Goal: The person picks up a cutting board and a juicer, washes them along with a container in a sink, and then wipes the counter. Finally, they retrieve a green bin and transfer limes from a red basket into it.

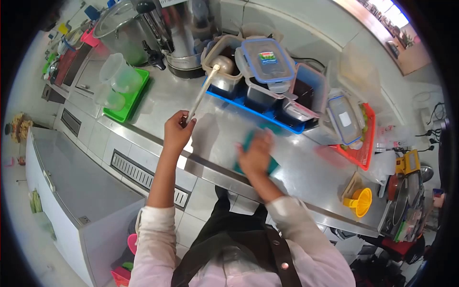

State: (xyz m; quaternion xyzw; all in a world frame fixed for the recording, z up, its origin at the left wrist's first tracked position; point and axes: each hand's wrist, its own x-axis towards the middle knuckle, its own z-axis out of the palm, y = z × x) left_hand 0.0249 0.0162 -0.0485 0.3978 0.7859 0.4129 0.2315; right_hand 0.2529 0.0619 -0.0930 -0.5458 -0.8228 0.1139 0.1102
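Observation:
My left hand (178, 131) is closed round the lower end of a long-handled ladle (202, 93), whose round bowl rests at a food container (223, 79) with dark contents. On the steel counter (205, 136), my right hand (257, 154) lies on a green cloth (272, 166), blurred by motion. Parts of the cloth show on both sides of the hand. Behind it stand several containers on a blue tray (239, 104), one with a blue-edged lid (267, 60).
Clear plastic jugs (117, 74) stand on a green tray (140, 91) at the left. A metal dispenser (184, 60) is at the back. Toward the right are a red basket (367, 143) and a yellow cup (362, 202). The counter's front edge runs before my body.

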